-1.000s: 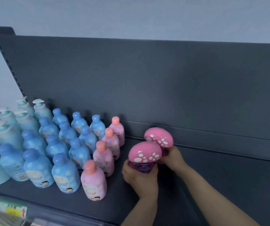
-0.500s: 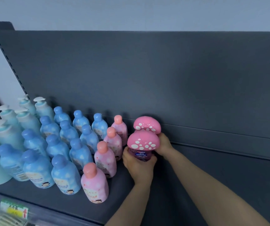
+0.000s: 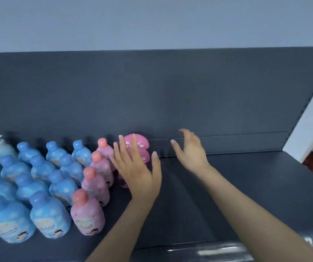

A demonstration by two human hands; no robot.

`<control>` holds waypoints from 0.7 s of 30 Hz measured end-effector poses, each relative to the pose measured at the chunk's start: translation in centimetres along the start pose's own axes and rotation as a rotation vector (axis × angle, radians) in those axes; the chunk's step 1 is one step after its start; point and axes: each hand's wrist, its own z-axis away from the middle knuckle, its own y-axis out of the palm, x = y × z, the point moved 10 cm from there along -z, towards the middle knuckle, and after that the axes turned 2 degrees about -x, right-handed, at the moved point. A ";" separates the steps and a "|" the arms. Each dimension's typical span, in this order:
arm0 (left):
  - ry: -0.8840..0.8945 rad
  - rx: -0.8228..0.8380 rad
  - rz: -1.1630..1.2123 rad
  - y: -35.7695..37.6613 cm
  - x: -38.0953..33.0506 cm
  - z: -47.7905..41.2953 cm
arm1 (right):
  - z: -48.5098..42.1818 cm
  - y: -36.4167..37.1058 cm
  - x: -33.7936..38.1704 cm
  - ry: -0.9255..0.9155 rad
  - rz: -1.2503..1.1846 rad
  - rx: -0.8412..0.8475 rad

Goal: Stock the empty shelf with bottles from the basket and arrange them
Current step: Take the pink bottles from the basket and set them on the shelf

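Mushroom-cap bottles point(image 3: 139, 143) stand unheld; left hand point(image 3: 139, 175) and right hand point(image 3: 190, 151) grips spread wide.

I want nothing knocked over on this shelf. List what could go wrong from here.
1. The left hand hovers open close in front of the mushroom-cap bottles; brushing their wide caps while drawing back could tip them.
2. They stand close beside the pink bottles, so one tipping left might topple that row.

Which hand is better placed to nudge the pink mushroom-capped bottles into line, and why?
Probably the left hand: it hangs open right in front of the pink mushroom-capped bottles. The right hand is open too, but off to their right over bare shelf.
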 end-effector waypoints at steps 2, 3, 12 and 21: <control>0.130 0.134 -0.173 1.8 -2.1 -1.2 | 1.4 -3.0 1.4 -0.112 0.199 -0.099; 0.187 0.195 -0.236 2.7 -3.1 -1.3 | 2.1 -4.2 1.6 -0.137 0.279 -0.137; 0.455 0.380 -0.164 6.7 -14.2 4.3 | 9.2 -13.7 -4.7 0.000 0.631 -0.253; 0.613 0.463 0.002 9.0 -27.2 13.9 | 17.9 -24.0 -14.1 0.217 0.729 -0.326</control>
